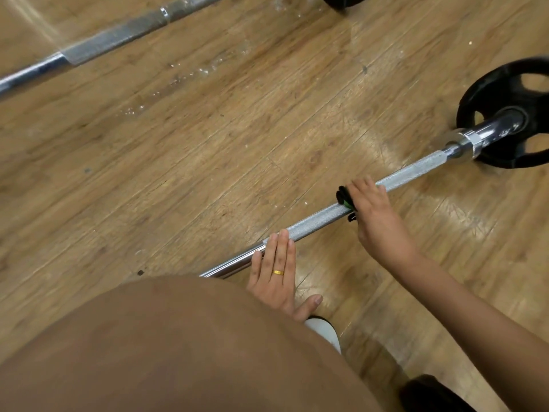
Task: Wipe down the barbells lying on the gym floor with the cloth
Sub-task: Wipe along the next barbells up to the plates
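A steel barbell (320,217) lies slanted across the wooden floor, its right end carrying a black weight plate (517,93). My right hand (371,212) is wrapped over the knurled shaft, gripping a dark cloth (343,195) with a green edge around the bar. My left hand (276,272) rests flat with straight fingers on the smooth part of the shaft nearer my body, a gold ring on one finger. A second barbell (113,40) lies at the far upper left, away from both hands.
My brown-clad knee (166,349) fills the lower left and hides the near barbell's left end. A white shoe tip (325,331) shows below my left hand. Another black plate (341,0) sits at the top edge, a dark object (430,394) at bottom right.
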The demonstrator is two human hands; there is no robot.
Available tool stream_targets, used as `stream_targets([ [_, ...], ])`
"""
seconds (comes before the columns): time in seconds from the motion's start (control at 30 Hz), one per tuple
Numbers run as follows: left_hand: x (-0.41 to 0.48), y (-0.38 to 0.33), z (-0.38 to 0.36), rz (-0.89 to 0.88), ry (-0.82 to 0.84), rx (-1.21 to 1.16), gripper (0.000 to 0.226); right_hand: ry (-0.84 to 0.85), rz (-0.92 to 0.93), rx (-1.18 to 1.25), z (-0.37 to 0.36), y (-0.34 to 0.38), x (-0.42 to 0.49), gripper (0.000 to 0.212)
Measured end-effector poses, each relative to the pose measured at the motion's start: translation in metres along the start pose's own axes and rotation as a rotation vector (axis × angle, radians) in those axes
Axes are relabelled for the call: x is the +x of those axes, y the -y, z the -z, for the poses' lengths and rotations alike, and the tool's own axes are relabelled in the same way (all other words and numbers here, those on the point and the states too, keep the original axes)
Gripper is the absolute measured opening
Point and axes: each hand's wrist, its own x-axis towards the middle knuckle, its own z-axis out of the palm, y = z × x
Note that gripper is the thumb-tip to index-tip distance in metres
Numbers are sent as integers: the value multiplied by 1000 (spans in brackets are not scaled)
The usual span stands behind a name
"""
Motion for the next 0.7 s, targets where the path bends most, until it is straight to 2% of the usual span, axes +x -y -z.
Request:
stream_targets([
  [0.17, 2, 3, 0, -10, 27, 7, 99, 71, 189, -24, 1, -2, -13, 80],
  [0.33, 8, 10, 5, -16, 50, 20, 99, 35, 20, -19, 6, -14, 6, 74],
  [0.5, 20, 22, 11, -18, 72, 48, 98, 33, 190, -15, -4, 8, 9, 74],
  [0.63, 32, 31, 15, 1, 86, 64, 97, -20, 38, 12, -2, 3, 30, 70],
  [0.7, 38, 34, 17, 15, 87, 57, 98, -32, 36, 28, -11, 16, 32, 73],
])
